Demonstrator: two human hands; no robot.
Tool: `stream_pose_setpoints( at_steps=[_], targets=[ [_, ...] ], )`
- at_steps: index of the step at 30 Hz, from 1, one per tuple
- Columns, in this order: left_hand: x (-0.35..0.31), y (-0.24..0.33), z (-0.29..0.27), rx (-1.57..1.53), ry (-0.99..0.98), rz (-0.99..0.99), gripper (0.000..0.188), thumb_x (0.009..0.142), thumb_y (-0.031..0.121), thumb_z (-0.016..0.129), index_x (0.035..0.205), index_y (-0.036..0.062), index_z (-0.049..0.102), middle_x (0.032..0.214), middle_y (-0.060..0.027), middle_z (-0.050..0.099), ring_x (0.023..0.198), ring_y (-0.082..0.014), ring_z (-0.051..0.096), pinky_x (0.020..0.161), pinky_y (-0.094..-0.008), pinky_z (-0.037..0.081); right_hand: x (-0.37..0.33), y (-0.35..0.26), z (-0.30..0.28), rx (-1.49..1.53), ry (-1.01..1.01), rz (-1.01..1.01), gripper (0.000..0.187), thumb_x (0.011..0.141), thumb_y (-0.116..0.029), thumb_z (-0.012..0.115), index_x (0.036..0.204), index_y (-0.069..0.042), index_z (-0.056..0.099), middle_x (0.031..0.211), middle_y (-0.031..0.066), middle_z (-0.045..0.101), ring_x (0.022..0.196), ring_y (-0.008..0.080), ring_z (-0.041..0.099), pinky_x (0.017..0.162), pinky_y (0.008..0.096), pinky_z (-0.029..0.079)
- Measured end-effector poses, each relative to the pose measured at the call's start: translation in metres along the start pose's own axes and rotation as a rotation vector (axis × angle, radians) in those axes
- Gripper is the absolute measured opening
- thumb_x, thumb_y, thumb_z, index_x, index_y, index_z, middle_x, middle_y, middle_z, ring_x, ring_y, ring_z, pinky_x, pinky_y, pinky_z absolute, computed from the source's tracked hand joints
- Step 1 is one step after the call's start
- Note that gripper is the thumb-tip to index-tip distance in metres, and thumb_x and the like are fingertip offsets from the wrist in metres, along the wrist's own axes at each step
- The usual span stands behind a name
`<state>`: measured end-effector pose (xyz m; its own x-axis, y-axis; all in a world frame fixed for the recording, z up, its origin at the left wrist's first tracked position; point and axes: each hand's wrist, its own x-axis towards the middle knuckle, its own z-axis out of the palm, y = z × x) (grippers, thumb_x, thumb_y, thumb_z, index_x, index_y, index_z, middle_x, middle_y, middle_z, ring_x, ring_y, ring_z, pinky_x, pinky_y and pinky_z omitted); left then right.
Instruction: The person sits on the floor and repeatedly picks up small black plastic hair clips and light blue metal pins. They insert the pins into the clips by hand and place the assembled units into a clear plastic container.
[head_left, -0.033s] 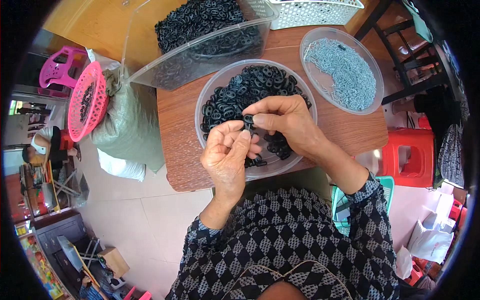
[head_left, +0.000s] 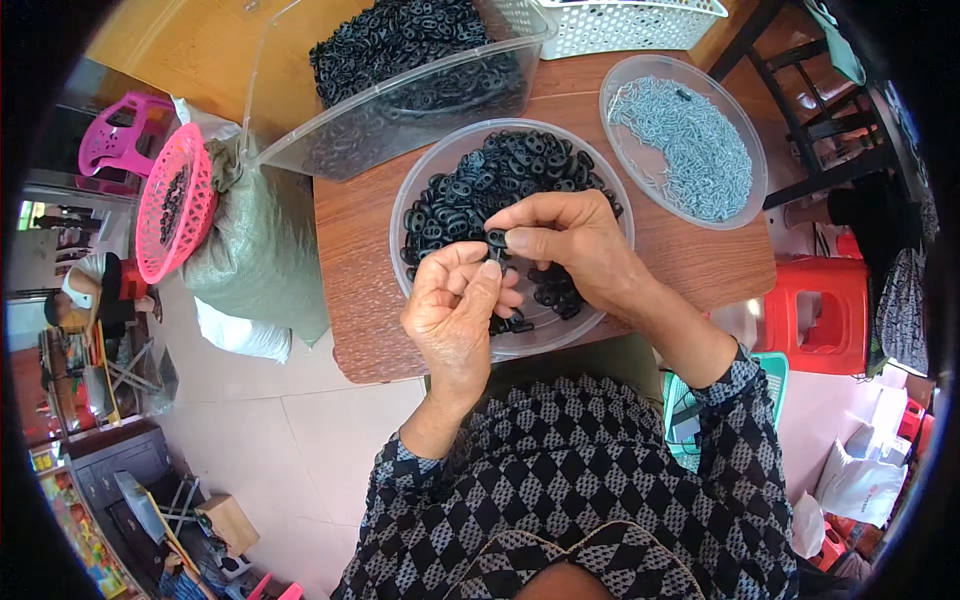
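Above a round clear tub (head_left: 400,190), my two hands meet. Between its thumb and index finger, my right hand (head_left: 590,250) pinches a small black oval plastic piece with holes (head_left: 496,238). My left hand (head_left: 455,300), palm turned up, is closed at thumb and forefinger just below that piece, on what looks like a thin metal pin (head_left: 498,256); the fingertips mostly hide it. Its other fingers curl loosely. Many similar black plastic pieces (head_left: 510,165) fill the tub beneath. To the right, a round clear tray (head_left: 655,195) carries a heap of small silvery pins or screws (head_left: 700,150).
A large clear bin (head_left: 385,95) with more black pieces stands at the back left, beside a white basket (head_left: 630,27). Left of the wooden table (head_left: 360,340), a pink basket (head_left: 190,160) rests on a full sack (head_left: 240,250). A red stool (head_left: 815,315) stands right.
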<state>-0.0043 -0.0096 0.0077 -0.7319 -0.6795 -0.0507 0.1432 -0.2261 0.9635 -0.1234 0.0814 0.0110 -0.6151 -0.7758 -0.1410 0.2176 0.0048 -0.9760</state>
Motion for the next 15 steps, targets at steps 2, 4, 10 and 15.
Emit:
stream_pose_setpoints(
  at_steps=[2, 4, 10, 15],
  targets=[
    [-0.0002, -0.0006, 0.0000, 0.000, -0.005, 0.000, 0.015, 0.084, 0.000, 0.058, 0.097, -0.0051, 0.052, 0.074, -0.0148, 0.063, 0.057, -0.0160, 0.062, 0.047, -0.0235, 0.049, 0.0003, -0.0002, -0.0004, 0.001, -0.005, 0.011, 0.018, 0.077, -0.007, 0.065, 0.093, -0.001, 0.068, 0.072, -0.0003, 0.062, 0.061, 0.0048, 0.048, 0.054, 0.0187, 0.039],
    [-0.0002, 0.0001, 0.0003, -0.004, 0.003, -0.005, 0.014, 0.084, -0.001, 0.058, 0.096, -0.0051, 0.052, 0.073, -0.0149, 0.063, 0.057, -0.0161, 0.062, 0.047, -0.0234, 0.049, 0.0012, 0.0010, 0.0015, 0.025, 0.015, -0.005, 0.015, 0.076, -0.005, 0.063, 0.090, 0.000, 0.069, 0.067, 0.0002, 0.060, 0.056, 0.0049, 0.047, 0.050, 0.0191, 0.038],
    [0.0007, 0.0003, 0.0004, -0.018, -0.002, 0.007, 0.013, 0.084, -0.002, 0.057, 0.095, -0.0056, 0.052, 0.073, -0.0155, 0.063, 0.057, -0.0164, 0.062, 0.047, -0.0232, 0.049, 0.0038, 0.0014, -0.0010, 0.120, 0.005, 0.081, 0.013, 0.075, -0.006, 0.064, 0.086, -0.001, 0.069, 0.068, 0.0017, 0.061, 0.055, 0.0061, 0.047, 0.049, 0.0196, 0.038],
    [0.0005, 0.0014, -0.0003, -0.020, 0.004, -0.009, 0.013, 0.084, -0.002, 0.057, 0.095, -0.0055, 0.052, 0.073, -0.0157, 0.063, 0.057, -0.0165, 0.062, 0.046, -0.0235, 0.050, 0.0049, 0.0008, -0.0008, 0.169, -0.015, 0.131, 0.013, 0.074, -0.006, 0.065, 0.085, 0.000, 0.069, 0.070, 0.0024, 0.062, 0.055, 0.0069, 0.047, 0.049, 0.0199, 0.038]
  ],
)
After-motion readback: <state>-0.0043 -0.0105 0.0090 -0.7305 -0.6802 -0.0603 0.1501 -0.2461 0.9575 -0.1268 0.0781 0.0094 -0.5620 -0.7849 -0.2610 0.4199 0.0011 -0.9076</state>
